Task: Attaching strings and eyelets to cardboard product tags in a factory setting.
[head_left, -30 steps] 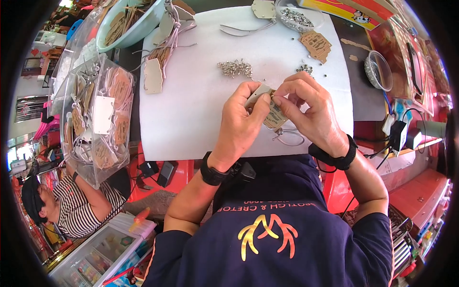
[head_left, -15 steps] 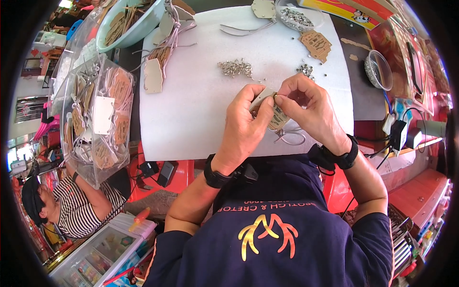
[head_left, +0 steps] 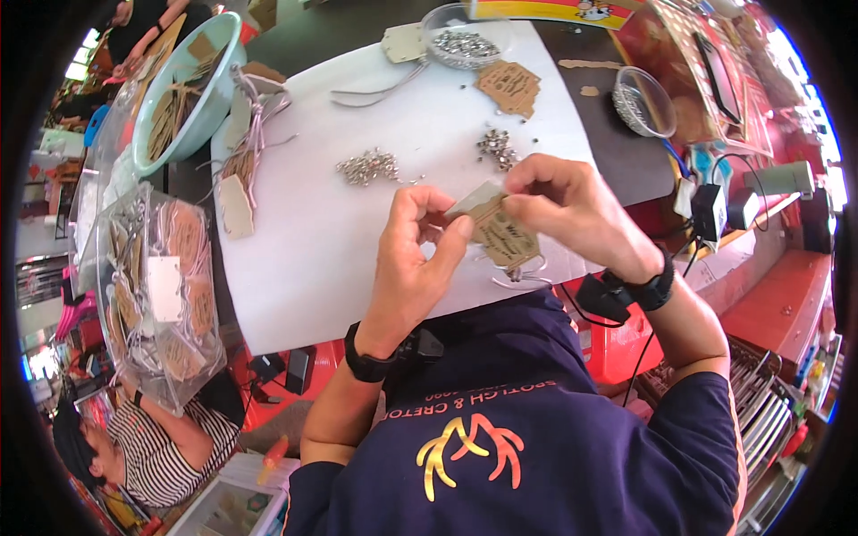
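I see left hand (head_left: 413,259) and right hand (head_left: 572,210) both pinching brown paper tag (head_left: 502,234); loose white cord (head_left: 523,275) may slip out.

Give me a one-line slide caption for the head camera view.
Both hands, left hand and right hand, pinch a brown cardboard tag over a white table sheet scattered with small silver metal pieces.
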{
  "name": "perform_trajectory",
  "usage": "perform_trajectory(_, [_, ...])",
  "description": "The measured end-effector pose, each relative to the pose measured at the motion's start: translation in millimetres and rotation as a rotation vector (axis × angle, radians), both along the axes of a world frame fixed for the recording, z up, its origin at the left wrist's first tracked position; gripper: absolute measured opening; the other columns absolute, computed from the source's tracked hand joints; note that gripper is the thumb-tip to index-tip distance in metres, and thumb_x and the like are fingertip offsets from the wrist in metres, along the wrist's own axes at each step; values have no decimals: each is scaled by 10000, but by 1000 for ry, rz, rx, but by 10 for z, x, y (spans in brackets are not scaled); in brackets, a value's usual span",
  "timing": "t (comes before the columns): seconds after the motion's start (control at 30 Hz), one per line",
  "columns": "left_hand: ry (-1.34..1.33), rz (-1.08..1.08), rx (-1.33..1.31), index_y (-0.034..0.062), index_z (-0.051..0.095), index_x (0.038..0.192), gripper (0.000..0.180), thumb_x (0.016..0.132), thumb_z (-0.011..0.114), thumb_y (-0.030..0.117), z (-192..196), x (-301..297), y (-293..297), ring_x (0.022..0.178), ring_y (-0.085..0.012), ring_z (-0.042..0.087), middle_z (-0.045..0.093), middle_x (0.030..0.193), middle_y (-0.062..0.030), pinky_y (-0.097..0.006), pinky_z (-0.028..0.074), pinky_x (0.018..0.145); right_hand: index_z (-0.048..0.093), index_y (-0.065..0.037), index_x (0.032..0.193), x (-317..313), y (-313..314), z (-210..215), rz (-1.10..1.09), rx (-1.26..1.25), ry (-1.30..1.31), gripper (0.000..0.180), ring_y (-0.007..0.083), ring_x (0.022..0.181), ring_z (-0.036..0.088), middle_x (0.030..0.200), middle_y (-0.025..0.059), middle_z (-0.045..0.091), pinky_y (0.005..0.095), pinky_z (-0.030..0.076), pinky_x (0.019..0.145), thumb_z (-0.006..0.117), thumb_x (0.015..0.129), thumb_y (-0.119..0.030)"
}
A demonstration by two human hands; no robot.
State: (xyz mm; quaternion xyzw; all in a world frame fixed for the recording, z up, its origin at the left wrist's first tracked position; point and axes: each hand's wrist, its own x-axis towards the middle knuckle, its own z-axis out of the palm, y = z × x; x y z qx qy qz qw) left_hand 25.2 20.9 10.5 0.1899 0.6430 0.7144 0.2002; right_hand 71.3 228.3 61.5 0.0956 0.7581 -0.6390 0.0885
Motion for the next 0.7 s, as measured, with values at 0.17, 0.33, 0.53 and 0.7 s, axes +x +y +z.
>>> perform_trajectory(0.17, [65, 38, -66, 35, 495, 1120, 207, 946, 607, 40, -32, -52, -128, 864, -77, 527, 535, 993, -18, -237, 454, 791, 656, -23, 975, 210, 806, 171, -137, 289, -103, 200, 27, 740, 498, 809, -35, 598, 206, 403, 647, 648, 889, -204])
perform_trajectory(0.33, [90, 50, -146, 31, 501, 1116, 200, 949, 608, 51, -40, -104, -171, 854, -73, 527, 539, 970, -8, -234, 455, 794, 674, -51, 952, 431, 1757, 4, -277, 268, -315, 220, 28, 644, 482, 765, -58, 573, 202, 367, 547, 670, 890, -262])
perform_trajectory(0.53, [67, 44, -198, 25, 512, 1107, 174, 959, 597, 57, -55, -97, -205, 869, -70, 534, 544, 967, -2, -236, 456, 801, 634, -61, 835, 391, 2042, -75, -220, 263, -555, 212, 52, 512, 464, 660, -30, 540, 210, 341, 448, 689, 884, -260])
perform_trajectory(0.7, [62, 50, -164, 13, 525, 1086, 165, 955, 608, 69, -88, -103, -206, 843, -81, 535, 559, 956, -14, -247, 461, 791, 625, -64, 803, 249, 2015, -71, -220, 367, -608, 214, 73, 515, 506, 647, -13, 554, 217, 413, 458, 715, 869, -246])
